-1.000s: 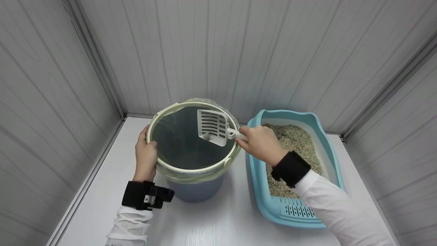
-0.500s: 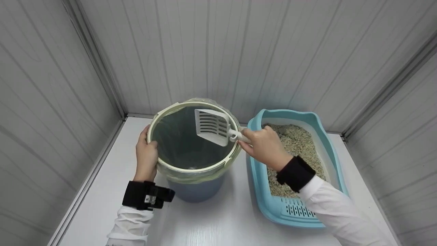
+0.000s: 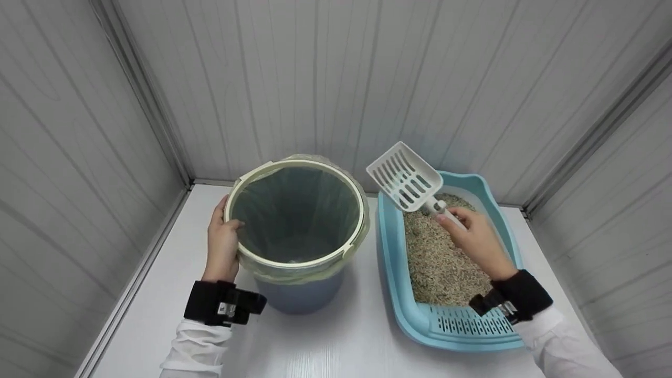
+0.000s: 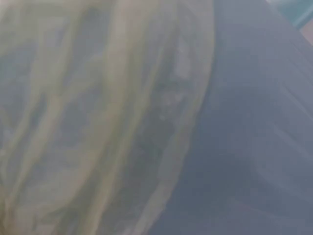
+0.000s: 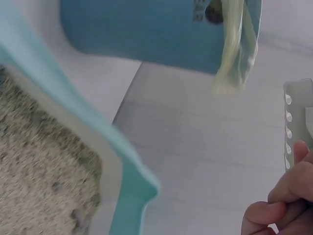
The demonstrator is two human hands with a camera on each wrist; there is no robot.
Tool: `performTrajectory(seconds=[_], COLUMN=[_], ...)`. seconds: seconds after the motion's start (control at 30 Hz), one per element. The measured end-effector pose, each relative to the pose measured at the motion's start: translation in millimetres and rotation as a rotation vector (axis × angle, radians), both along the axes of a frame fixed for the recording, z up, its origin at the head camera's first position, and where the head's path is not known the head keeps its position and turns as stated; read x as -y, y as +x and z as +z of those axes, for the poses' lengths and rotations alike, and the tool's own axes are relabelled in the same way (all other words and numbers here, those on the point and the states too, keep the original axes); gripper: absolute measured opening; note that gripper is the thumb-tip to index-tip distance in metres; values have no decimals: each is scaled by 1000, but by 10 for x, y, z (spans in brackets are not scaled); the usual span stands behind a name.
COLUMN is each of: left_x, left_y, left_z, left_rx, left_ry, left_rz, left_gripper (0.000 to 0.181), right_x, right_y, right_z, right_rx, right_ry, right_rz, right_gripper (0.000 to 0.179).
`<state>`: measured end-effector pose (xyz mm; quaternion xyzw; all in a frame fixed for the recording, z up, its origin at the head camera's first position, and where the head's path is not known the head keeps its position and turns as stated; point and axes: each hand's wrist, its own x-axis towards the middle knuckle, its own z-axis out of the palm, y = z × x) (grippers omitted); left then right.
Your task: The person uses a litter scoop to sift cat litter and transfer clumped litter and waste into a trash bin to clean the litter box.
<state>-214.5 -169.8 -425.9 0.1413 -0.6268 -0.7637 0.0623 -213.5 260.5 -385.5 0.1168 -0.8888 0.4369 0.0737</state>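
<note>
My left hand [image 3: 222, 247] grips the left rim of a blue trash bin [image 3: 302, 296], its thumb over the cream rim ring [image 3: 300, 263]. A thin yellowish bag [image 4: 122, 112] lines the bin and hangs over its outside. My right hand [image 3: 475, 239] holds a white slotted litter scoop [image 3: 407, 176] by its handle. The scoop is raised over the far left corner of a turquoise litter box [image 3: 395, 262], and no clump shows on it. Beige granular litter [image 3: 446, 262] fills the box's floor. In the right wrist view only the scoop's edge [image 5: 289, 122] shows beside the fingers.
Bin and litter box stand side by side on a white tabletop [image 3: 315, 346], a narrow gap between them. Grey panelled walls [image 3: 278, 79] close in the back and both sides. The litter box has a slotted front ledge [image 3: 472, 321].
My right hand has carried the scoop from over the bin to the right, above the litter box. The small clump on the scoop is gone from it. My left hand has stayed on the rim.
</note>
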Motion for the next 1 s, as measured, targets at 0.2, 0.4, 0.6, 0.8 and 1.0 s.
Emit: performTrajectory(seconds=[0.2,0.4,0.6,0.8,1.0], left_x=[6,-197,-775,-1475,-2124], left_y=[113,377,644,814,807], left_z=[35,93,121,-157,-768], left_rx=[-8,-233,-737,-1039,-1050], left_ry=[15,-442,-1020,-1194,-1308], left_rz=[4,138,372,222,-49], left_gripper=[71,66,70,69,83], right_x=[-501,-1074,-1408,-1591,-1674], right_y=[154,186,216,181,139], right_z=[-144,-573,-891,-1107,-1277], right_rx=[124,165,255,276,205], right_ry=[-83,-119,-139,27,232], right_rz=[-116,-215,-357,-459,-487], right_gripper=[32,31,24,49,50])
